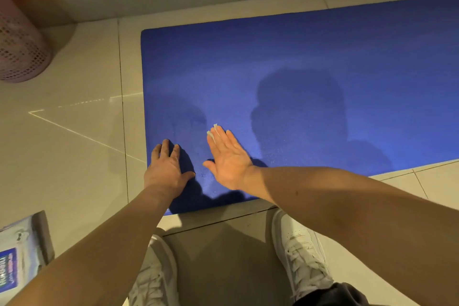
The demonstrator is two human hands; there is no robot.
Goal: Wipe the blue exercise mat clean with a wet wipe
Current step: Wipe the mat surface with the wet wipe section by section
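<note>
The blue exercise mat (298, 69) lies flat on the tiled floor, its left end in front of me. My left hand (167, 169) rests palm down on the mat's near left corner and holds nothing. My right hand (227, 156) is over the mat just to the right of it, palm turned up toward the camera and fingers straight. Small white bits of the wet wipe (214, 128) peek out from behind its fingertips. The rest of the wipe is hidden behind the hand. Faint damp streaks show on the mat above my left hand.
A pack of wet wipes (17, 256) lies on the floor at the lower left. A pink mesh basket (19, 47) stands at the far left by the orange wall. My white sneakers (301, 253) are on the tiles just short of the mat's near edge.
</note>
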